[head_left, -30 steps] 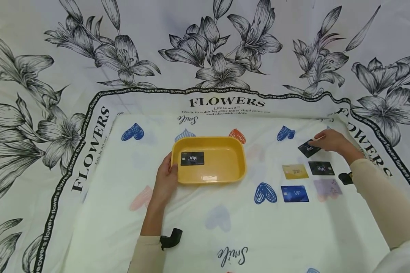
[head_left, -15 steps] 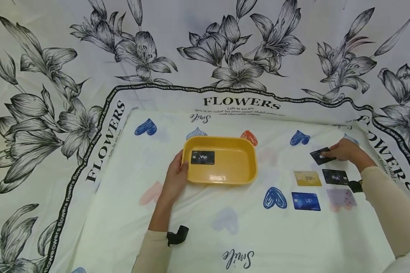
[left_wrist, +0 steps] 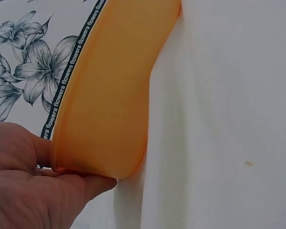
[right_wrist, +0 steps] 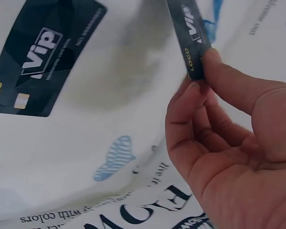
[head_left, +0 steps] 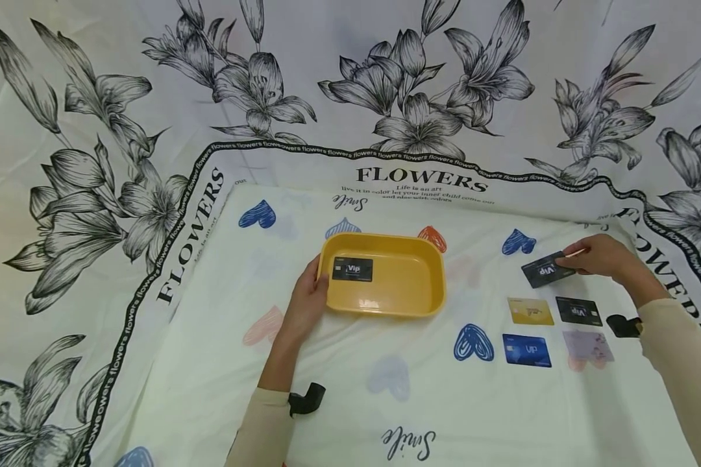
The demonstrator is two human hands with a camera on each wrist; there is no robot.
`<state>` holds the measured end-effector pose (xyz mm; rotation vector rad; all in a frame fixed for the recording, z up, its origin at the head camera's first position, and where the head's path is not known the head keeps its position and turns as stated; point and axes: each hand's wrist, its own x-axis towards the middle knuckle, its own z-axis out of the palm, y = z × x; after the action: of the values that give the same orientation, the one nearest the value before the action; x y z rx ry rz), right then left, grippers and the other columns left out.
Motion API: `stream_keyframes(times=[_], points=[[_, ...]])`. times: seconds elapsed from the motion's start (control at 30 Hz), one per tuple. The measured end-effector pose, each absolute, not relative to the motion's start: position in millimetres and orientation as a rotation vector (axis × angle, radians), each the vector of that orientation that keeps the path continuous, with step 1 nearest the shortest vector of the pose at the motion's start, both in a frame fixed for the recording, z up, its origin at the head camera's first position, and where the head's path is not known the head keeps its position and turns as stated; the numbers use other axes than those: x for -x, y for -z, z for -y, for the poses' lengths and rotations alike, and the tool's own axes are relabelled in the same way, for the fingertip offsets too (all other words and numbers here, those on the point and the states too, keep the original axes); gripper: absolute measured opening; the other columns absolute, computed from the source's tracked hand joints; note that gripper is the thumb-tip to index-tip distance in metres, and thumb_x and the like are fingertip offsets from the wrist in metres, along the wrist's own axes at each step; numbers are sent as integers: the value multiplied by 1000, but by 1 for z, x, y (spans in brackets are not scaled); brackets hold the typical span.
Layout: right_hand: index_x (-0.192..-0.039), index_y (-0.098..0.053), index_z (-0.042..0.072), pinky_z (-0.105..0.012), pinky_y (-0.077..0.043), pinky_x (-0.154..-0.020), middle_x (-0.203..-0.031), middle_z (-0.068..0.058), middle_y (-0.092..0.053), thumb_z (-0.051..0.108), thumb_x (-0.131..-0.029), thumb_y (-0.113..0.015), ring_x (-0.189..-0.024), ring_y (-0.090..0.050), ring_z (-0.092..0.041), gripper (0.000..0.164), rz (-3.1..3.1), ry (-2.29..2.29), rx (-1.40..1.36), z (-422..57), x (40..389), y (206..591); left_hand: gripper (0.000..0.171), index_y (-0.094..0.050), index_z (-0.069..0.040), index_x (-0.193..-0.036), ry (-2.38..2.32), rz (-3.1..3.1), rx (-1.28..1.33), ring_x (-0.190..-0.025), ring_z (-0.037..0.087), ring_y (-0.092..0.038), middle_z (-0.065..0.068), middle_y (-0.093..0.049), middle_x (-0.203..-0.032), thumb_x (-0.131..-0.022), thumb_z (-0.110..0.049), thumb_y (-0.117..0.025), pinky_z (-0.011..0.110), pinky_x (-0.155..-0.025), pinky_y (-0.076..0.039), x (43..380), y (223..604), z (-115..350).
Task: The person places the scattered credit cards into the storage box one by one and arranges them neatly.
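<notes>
My left hand (head_left: 305, 301) grips the left end of a yellow rectangular tray (head_left: 409, 310), thumb over the rim and fingers under its side in the left wrist view. A black VIP card (head_left: 353, 269) lies flat in the tray's left part. At the right, my right hand (head_left: 604, 259) pinches another black VIP card (head_left: 542, 271) between thumb and fingers. That held card (right_wrist: 188, 38) stands tilted above the cloth in the right wrist view. Just below it lie a gold card (head_left: 530, 311) and a third black VIP card (head_left: 579, 311).
A blue VIP card (head_left: 527, 351) and a pale purple card (head_left: 588, 346) form the nearer row of cards. White cloth (head_left: 350, 383) printed with hearts and "Smile" covers the surface. Behind it runs a flower-printed cloth (head_left: 420, 123) with a black lettered border.
My right hand has lifted the pinched black card off the cloth and drawn it slightly left. The head view has shifted, so everything sits further right. My left hand keeps its grip on the tray.
</notes>
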<state>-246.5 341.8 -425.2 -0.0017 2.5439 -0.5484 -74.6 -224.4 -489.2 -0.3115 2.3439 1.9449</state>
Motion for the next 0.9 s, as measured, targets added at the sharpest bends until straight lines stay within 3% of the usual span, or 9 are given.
stream_keyframes(times=[0.1,0.33,0.57,0.8,0.9], points=[[-130,-57,-15,-51,-61,-80,-100,-16,-70,44,-99,-73,-90,-72,-32,68,-2563,567,49,-331,238,415,55,-29,-19,-168,-1928,-2340,327,-160,23,-26,2,-34,-171,-115,-21,-41,48,-130,-24,72,488,225],[-133,-56,-7,-25,-58,-77,-112,-10,-72,47,-102,-69,-97,-68,-26,64,-2545,722,80,-292,219,399,55,-28,-21,-169,-1904,-2344,354,-160,20,-24,-1,-33,-171,-115,-23,-41,46,-131,-22,72,487,224],[-139,-52,-1,-21,-58,-87,-118,-2,-69,42,-102,-71,-99,-65,-13,60,-2405,1022,44,-232,207,392,55,-28,-20,-169,-1937,-2340,335,-160,20,-25,-1,-34,-171,-115,-21,-40,46,-130,-23,73,488,224],[-144,-57,6,-23,-59,-89,-128,-17,-69,36,-101,-74,-108,-64,-31,55,-2348,1113,109,-155,192,392,54,-30,-20,-168,-1931,-2333,372,-160,21,-25,-1,-34,-171,-115,-23,-41,46,-130,-24,74,486,222],[-143,-60,7,-28,-60,-88,-125,-19,-71,32,-101,-75,-108,-66,-38,51,-2374,1103,167,-127,187,395,54,-29,-21,-168,-1926,-2328,387,-160,21,-25,-1,-34,-171,-115,-23,-41,46,-130,-24,74,486,221]])
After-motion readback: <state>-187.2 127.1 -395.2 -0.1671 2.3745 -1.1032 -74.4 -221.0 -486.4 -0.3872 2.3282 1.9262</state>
